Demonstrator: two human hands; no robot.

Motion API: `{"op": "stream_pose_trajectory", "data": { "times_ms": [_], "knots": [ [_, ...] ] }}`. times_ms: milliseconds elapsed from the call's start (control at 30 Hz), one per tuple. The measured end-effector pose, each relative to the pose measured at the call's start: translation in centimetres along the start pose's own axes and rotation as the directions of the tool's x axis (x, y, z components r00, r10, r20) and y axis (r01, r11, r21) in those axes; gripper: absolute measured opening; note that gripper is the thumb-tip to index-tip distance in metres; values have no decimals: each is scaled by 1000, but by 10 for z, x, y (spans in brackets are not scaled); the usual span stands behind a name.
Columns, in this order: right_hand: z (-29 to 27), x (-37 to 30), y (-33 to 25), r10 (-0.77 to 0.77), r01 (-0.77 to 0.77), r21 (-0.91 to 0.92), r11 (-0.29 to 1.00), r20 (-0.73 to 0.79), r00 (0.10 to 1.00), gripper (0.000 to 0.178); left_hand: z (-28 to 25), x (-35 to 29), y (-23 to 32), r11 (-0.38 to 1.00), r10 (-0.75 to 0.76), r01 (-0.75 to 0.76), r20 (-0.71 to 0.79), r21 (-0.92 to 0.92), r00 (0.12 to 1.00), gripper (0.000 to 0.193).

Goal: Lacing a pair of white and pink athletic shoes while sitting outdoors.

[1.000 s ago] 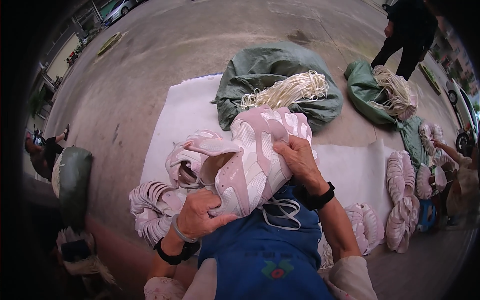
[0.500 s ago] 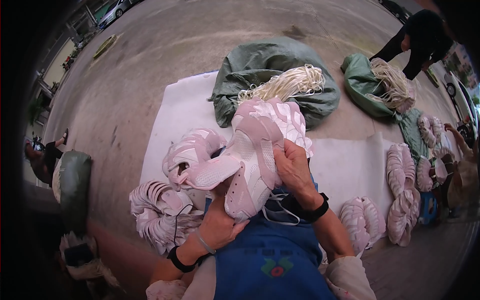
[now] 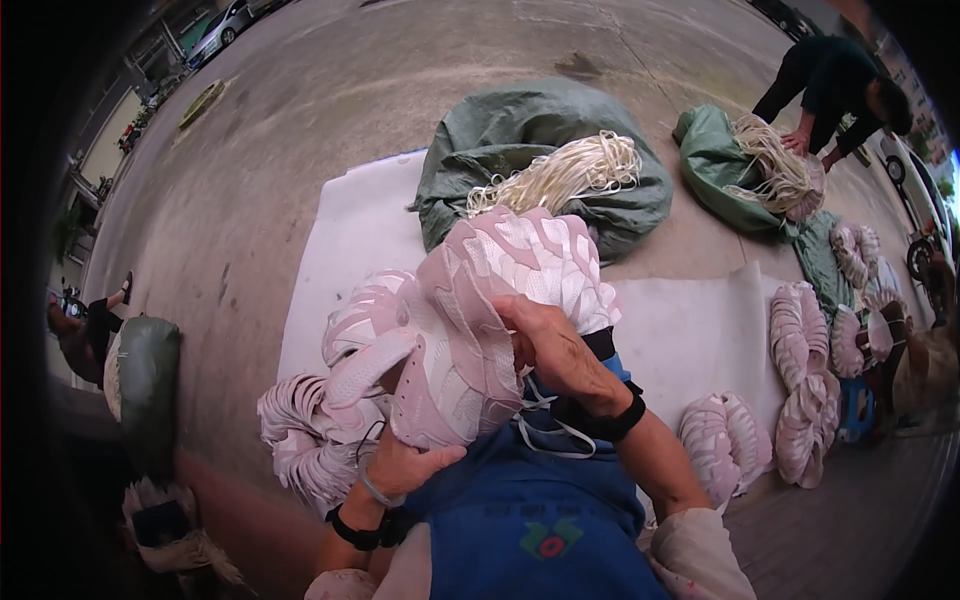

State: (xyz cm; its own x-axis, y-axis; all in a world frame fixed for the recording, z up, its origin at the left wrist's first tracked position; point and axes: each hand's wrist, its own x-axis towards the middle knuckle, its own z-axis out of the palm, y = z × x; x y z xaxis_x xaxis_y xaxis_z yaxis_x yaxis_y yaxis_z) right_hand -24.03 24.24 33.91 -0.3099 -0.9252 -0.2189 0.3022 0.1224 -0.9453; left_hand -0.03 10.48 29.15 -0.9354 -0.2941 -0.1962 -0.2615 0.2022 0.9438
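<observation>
Looking down, we see the white sheet (image 3: 340,240) spread over the pavement (image 3: 330,90) from about 9 o'clock round to 3 o'clock of our hands. At 12 o'clock on it lies a green sack (image 3: 520,130) with a bundle of pale laces (image 3: 560,175) spilling from its mouth. A second sack (image 3: 712,160) sits at 2 o'clock, where another person (image 3: 830,85) bends over more laces. Stacks of pink uppers lie at 8 o'clock (image 3: 300,440) and at 3 to 4 o'clock (image 3: 800,400).

Between our hands we hold a stack of pink shoe uppers (image 3: 480,320). Its long axis runs from 7 o'clock, low and near our lap, up to 1 o'clock, away from us, so the far end stands highest in view. Our left hand (image 3: 405,470) cups the near, lower end from underneath, fingers curled up around it. Our right hand (image 3: 550,340) lies on the stack's right flank, its fingers bent and pressing into the layers; whether they pinch a single layer we cannot tell. So the stack lies up and to the left of the right hand, directly above the left one. A loose lace (image 3: 545,435) trails over our blue apron (image 3: 530,520) just below the right wrist.
</observation>
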Motion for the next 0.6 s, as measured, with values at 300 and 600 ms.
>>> {"op": "stream_pose_trajectory", "data": {
  "times_ms": [300,600],
  "knots": [
    [-22,50,8,-284,95,-633,769,-204,937,43,-11,-1,-16,876,-62,-4,-122,-483,991,96],
    [-25,49,4,-382,331,-673,661,77,921,27,-54,3,-23,730,-111,42,-58,-682,992,99]
  ]
}}
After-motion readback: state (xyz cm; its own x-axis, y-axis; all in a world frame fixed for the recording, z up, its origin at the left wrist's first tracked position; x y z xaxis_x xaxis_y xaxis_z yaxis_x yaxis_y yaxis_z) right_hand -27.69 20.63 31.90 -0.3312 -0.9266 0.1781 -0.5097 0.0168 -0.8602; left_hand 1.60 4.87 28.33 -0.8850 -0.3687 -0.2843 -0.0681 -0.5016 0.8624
